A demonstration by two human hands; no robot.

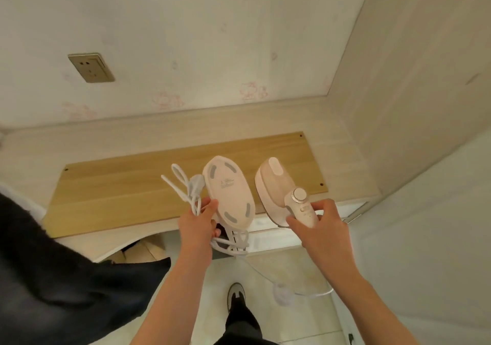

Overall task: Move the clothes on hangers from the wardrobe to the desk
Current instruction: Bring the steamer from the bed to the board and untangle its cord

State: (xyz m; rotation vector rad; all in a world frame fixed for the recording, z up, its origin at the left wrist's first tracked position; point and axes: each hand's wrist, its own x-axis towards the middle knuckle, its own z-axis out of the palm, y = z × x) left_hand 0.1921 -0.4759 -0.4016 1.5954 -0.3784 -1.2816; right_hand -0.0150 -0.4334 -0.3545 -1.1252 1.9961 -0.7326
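Note:
My left hand (198, 223) grips an oval pale-pink base plate (229, 193), underside facing me, together with loops of white power cord (186, 187). My right hand (318, 221) holds the handle of a pale-pink handheld steam iron (279, 185) with a silver dial. Both are held above the front edge of the desk (87, 243), over a tan wooden board (127, 190) lying on it. A dark garment (53, 278) hangs over the desk's left front. No hangers are in view.
A wall socket (91, 67) sits on the wall behind the desk. A pale wardrobe side panel (411, 78) closes the right. The cord trails down to a white plug part (283, 293) above the tiled floor, near my shoe (236, 294).

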